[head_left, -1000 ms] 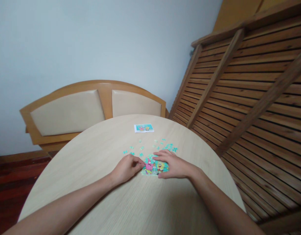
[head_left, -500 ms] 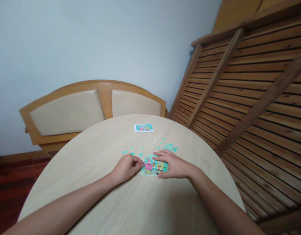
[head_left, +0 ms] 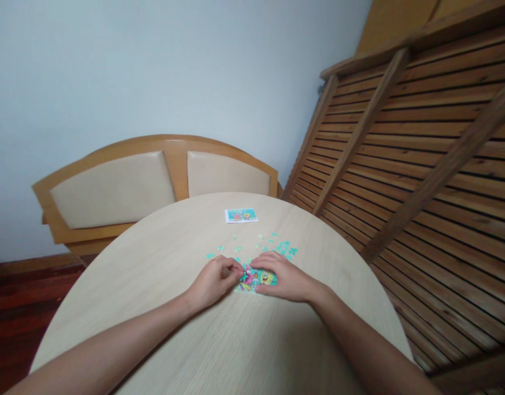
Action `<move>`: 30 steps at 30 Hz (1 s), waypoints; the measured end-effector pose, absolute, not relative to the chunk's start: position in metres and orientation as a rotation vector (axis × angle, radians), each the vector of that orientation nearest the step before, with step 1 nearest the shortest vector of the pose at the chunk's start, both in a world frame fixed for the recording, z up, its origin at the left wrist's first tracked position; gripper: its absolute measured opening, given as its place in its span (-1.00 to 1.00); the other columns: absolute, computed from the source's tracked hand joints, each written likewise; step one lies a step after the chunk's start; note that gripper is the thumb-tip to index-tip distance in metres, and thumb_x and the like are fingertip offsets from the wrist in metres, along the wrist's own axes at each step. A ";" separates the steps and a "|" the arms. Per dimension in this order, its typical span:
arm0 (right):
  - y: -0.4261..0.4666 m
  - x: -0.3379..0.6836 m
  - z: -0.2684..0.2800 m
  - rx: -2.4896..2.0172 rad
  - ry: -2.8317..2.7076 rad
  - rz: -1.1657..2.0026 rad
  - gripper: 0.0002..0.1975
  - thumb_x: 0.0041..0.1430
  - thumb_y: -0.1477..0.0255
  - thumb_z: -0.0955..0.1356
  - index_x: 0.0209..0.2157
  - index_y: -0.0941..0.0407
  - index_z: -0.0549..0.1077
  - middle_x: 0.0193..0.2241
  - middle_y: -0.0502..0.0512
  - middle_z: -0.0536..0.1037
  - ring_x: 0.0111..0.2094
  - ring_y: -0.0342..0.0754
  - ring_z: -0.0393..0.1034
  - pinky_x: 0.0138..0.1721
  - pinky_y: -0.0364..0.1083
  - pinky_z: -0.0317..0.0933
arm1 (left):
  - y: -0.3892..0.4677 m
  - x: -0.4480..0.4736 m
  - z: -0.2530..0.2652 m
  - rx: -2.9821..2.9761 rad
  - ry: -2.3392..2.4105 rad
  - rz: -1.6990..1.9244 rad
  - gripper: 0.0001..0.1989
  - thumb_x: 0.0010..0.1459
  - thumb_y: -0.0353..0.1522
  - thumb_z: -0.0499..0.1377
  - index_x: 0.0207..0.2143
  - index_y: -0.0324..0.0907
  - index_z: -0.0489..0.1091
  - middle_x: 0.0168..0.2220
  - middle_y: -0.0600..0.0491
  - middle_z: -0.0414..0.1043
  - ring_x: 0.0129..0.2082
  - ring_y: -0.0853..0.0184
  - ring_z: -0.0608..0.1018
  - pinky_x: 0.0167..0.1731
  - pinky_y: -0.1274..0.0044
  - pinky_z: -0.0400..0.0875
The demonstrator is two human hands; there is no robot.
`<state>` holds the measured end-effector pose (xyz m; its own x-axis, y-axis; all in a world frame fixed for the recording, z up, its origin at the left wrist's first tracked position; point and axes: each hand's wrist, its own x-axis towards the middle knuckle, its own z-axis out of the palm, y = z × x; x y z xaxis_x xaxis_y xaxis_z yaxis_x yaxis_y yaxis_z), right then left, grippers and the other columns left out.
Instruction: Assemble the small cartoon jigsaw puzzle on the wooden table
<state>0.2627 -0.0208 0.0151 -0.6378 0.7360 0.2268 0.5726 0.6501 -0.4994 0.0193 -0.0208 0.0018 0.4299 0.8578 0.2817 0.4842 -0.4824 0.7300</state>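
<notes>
A partly assembled jigsaw puzzle (head_left: 266,278) lies flat on the table, showing a pink starfish and a yellow sponge figure on teal. My left hand (head_left: 217,278) is at its left edge, thumb and fingertips pinched on a small teal puzzle piece (head_left: 243,277) over the pink figure. Fingers spread and curved, my right hand (head_left: 287,278) rests across the puzzle's right side, its thumb along the near edge. The right hand covers part of the picture. Whether the pinched piece touches the puzzle, I cannot tell.
Loose teal pieces (head_left: 285,248) lie beyond my right hand, and several pale ones (head_left: 238,249) are scattered farther left. A picture card (head_left: 241,215) lies near the far edge of the round table (head_left: 153,241). Behind stand a padded headboard (head_left: 112,189) and a slatted wooden frame (head_left: 400,164).
My right hand has slid a little left over the puzzle, nearer my left hand. The left fingertips have shifted slightly right and up, and a teal piece now shows at them.
</notes>
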 end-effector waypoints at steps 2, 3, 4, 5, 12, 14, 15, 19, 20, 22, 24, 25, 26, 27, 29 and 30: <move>-0.026 0.249 0.015 -1.004 -2.315 0.613 -0.54 0.15 0.23 0.45 0.07 0.06 0.49 -0.04 0.16 0.57 0.01 0.07 0.41 0.10 0.04 0.24 | -0.023 0.021 0.002 2.140 1.102 0.912 -0.81 0.22 -0.27 0.18 -0.31 -0.17 0.55 -0.33 0.02 0.58 -0.26 0.25 0.55 -0.18 0.50 0.37; -0.028 0.243 0.015 -0.979 -2.266 0.676 -0.56 0.16 0.27 0.45 0.07 0.05 0.48 -0.07 0.13 0.59 -0.05 0.03 0.45 0.06 0.00 0.27 | -0.024 0.022 0.002 2.137 1.086 0.925 -0.82 0.23 -0.28 0.19 -0.31 -0.17 0.55 -0.33 0.03 0.58 -0.26 0.26 0.54 -0.18 0.50 0.36; -0.030 0.237 0.015 -0.953 -2.226 0.748 -0.59 0.20 0.32 0.42 0.09 0.04 0.47 -0.10 0.10 0.60 -0.09 0.00 0.48 0.00 -0.04 0.31 | -0.025 0.024 0.002 2.127 1.069 0.936 -0.83 0.23 -0.29 0.19 -0.32 -0.17 0.54 -0.34 0.04 0.57 -0.26 0.26 0.55 -0.19 0.51 0.36; -0.031 0.233 0.014 -0.941 -2.182 0.802 -0.61 0.23 0.35 0.40 0.09 0.04 0.47 -0.13 0.09 0.61 -0.13 -0.02 0.50 -0.05 -0.07 0.33 | -0.026 0.025 0.002 2.114 1.054 0.946 -0.83 0.23 -0.29 0.19 -0.32 -0.17 0.54 -0.34 0.04 0.57 -0.27 0.27 0.55 -0.19 0.51 0.36; -0.022 0.246 0.018 -1.026 -2.214 0.730 -0.78 0.22 0.43 0.37 -0.12 0.07 0.60 -0.19 0.08 0.65 -0.21 -0.02 0.52 -0.12 -0.09 0.32 | -0.025 0.023 0.000 2.264 1.031 0.910 -0.83 0.30 -0.31 0.14 -0.17 -0.16 0.49 -0.17 -0.01 0.56 -0.13 0.24 0.55 -0.06 0.44 0.40; -0.016 0.259 0.020 -1.120 -2.181 0.650 -0.81 0.21 0.43 0.36 -0.17 0.10 0.60 -0.21 0.10 0.65 -0.21 0.00 0.52 -0.11 -0.07 0.32 | -0.023 0.020 -0.002 2.401 1.038 0.869 -0.78 0.32 -0.30 0.12 -0.05 -0.16 0.45 -0.06 -0.05 0.53 -0.04 0.21 0.53 0.03 0.38 0.38; -0.013 0.266 0.020 -1.169 -2.157 0.625 -0.80 0.22 0.42 0.35 -0.17 0.11 0.60 -0.21 0.11 0.65 -0.20 0.01 0.52 -0.11 -0.06 0.32 | -0.022 0.018 -0.004 2.462 1.057 0.835 -0.75 0.33 -0.28 0.11 -0.01 -0.16 0.44 -0.03 -0.06 0.52 -0.01 0.20 0.52 0.05 0.36 0.38; 0.000 0.294 0.014 -1.317 -2.086 0.526 -0.77 0.22 0.37 0.34 -0.17 0.13 0.58 -0.26 0.14 0.65 -0.23 0.03 0.52 -0.13 -0.04 0.33 | -0.017 0.014 -0.010 2.621 1.183 0.713 -0.68 0.34 -0.24 0.09 0.05 -0.18 0.40 0.08 -0.11 0.46 0.08 0.13 0.49 0.11 0.29 0.36; 0.003 0.299 0.012 -1.350 -2.089 0.525 -0.77 0.22 0.36 0.34 -0.16 0.14 0.58 -0.27 0.15 0.65 -0.24 0.03 0.52 -0.15 -0.03 0.33 | -0.015 0.013 -0.011 2.644 1.217 0.692 -0.67 0.34 -0.23 0.09 0.06 -0.19 0.39 0.10 -0.12 0.44 0.10 0.12 0.47 0.12 0.27 0.36; 0.007 0.309 0.010 -1.399 -2.113 0.526 -0.76 0.21 0.36 0.34 -0.19 0.15 0.59 -0.27 0.16 0.65 -0.24 0.04 0.52 -0.16 -0.02 0.34 | -0.012 0.012 -0.014 2.674 1.279 0.659 -0.63 0.34 -0.20 0.08 0.09 -0.20 0.38 0.13 -0.13 0.42 0.13 0.09 0.45 0.14 0.24 0.34; 0.008 0.315 0.009 -1.412 -2.163 0.529 -0.76 0.20 0.37 0.34 -0.20 0.14 0.61 -0.22 0.17 0.66 -0.21 0.06 0.52 -0.12 -0.01 0.34 | -0.008 0.010 -0.015 2.698 1.311 0.641 -0.60 0.34 -0.19 0.07 0.11 -0.22 0.37 0.15 -0.15 0.40 0.15 0.08 0.44 0.16 0.22 0.33; 0.009 0.316 0.009 -1.410 -2.189 0.526 -0.76 0.20 0.38 0.33 -0.20 0.14 0.62 -0.20 0.18 0.66 -0.19 0.06 0.53 -0.10 0.00 0.33 | -0.006 0.009 -0.015 2.708 1.316 0.638 -0.58 0.34 -0.18 0.07 0.12 -0.23 0.36 0.16 -0.16 0.39 0.17 0.07 0.43 0.17 0.22 0.32; 0.009 0.317 0.010 -1.405 -2.214 0.521 -0.76 0.21 0.38 0.33 -0.20 0.13 0.62 -0.18 0.18 0.66 -0.17 0.07 0.53 -0.08 0.01 0.33 | -0.003 0.008 -0.015 2.718 1.316 0.637 -0.57 0.34 -0.18 0.07 0.14 -0.23 0.36 0.18 -0.17 0.37 0.18 0.07 0.41 0.18 0.22 0.31; 0.009 0.318 0.011 -1.402 -2.233 0.512 -0.75 0.21 0.39 0.33 -0.19 0.13 0.63 -0.17 0.18 0.66 -0.16 0.08 0.52 -0.07 0.01 0.33 | 0.000 0.007 -0.015 2.728 1.313 0.632 -0.56 0.34 -0.19 0.06 0.15 -0.24 0.35 0.19 -0.18 0.36 0.20 0.07 0.40 0.20 0.22 0.29; 0.008 0.318 0.013 -1.405 -2.256 0.494 -0.75 0.21 0.39 0.33 -0.18 0.13 0.63 -0.17 0.18 0.66 -0.15 0.08 0.52 -0.06 0.01 0.32 | 0.006 0.004 -0.015 2.741 1.308 0.612 -0.54 0.35 -0.19 0.05 0.18 -0.26 0.32 0.22 -0.18 0.32 0.23 0.07 0.36 0.23 0.23 0.26; 0.008 0.319 0.013 -1.409 -2.261 0.489 -0.75 0.21 0.39 0.33 -0.18 0.13 0.63 -0.17 0.18 0.66 -0.15 0.08 0.52 -0.07 0.01 0.33 | 0.010 0.003 -0.014 2.749 1.303 0.596 -0.53 0.35 -0.20 0.04 0.19 -0.27 0.31 0.24 -0.18 0.31 0.25 0.08 0.34 0.25 0.23 0.23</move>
<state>0.3186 0.0078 0.0134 -0.3913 0.9042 0.1710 0.7527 0.4214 -0.5059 0.0029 0.0104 -0.0143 0.5729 0.7530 0.3237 0.7373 -0.6460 0.1980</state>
